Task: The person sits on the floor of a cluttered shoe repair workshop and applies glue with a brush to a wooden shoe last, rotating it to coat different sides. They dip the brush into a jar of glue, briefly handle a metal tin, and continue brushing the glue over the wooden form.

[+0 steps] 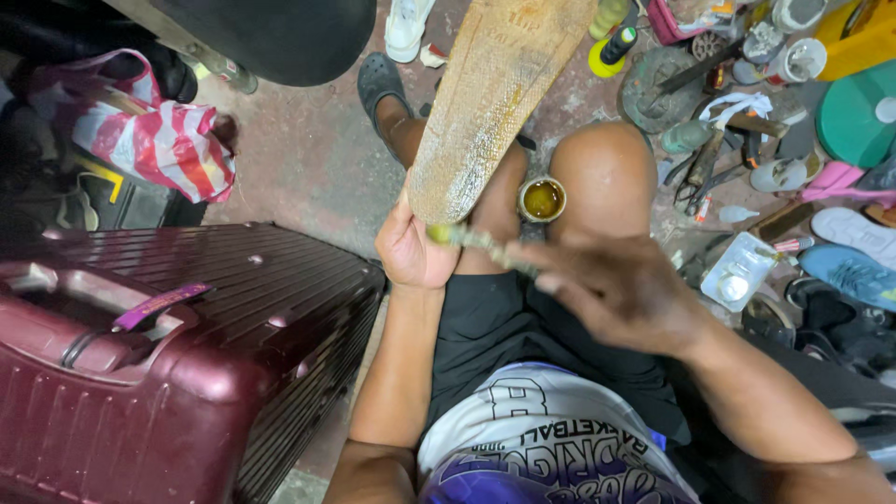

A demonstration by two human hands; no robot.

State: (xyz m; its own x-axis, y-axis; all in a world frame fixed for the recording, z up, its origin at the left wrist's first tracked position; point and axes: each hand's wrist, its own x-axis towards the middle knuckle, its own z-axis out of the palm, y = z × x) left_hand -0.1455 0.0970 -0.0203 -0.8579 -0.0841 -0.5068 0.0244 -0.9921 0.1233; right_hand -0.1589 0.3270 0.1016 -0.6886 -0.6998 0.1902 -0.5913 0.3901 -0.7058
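Right hand point(611, 289) grips brush point(476, 241); left hand point(415, 247) steadies board point(490, 98).

Stained concrete floor point(308, 159): maroon suitcase point(177, 364) lying flat at left, striped bag point(159, 140) behind; tools point(709, 168), bottles, shoes point(854, 252) cluttered right.

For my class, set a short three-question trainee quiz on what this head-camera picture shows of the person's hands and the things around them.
1. True or false: the left hand steadies the wooden board at its near end.
2. What does the right hand hold? A) scissors B) a thin brush C) a bottle
3. Fill in: the small tin of yellowish liquid sits between the person's ____.

Key: 1 true. 2 B; the hand is blurred, and the brush tip is at the board's end. 3 knees.
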